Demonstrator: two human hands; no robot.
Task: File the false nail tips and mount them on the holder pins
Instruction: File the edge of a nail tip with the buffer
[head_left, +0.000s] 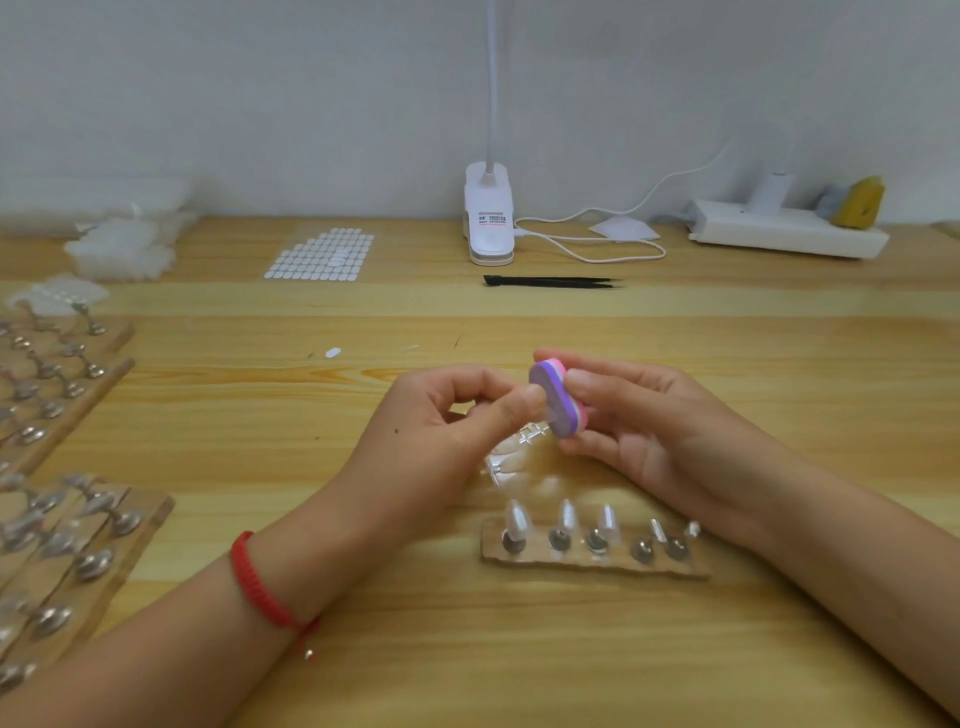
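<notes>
My right hand (639, 415) grips a small purple and pink nail file block (558, 402) above the table's middle. My left hand (447, 415) pinches something tiny against the block's purple face; the nail tip itself is hidden by my fingers. A clear plastic sprue of nail tips (511, 452) lies on the table under my hands. In front of it stands a cardboard holder strip (592, 564) with a row of metal pins; three pins on the left carry clear nail tips (566, 517), two on the right look bare.
Several wooden holder strips with metal pins (62, 551) fill the left edge. A sheet of white adhesive dots (322, 254), black tweezers (553, 281), a white clip lamp (488, 218) with cord, and a white power strip (784, 234) lie toward the wall.
</notes>
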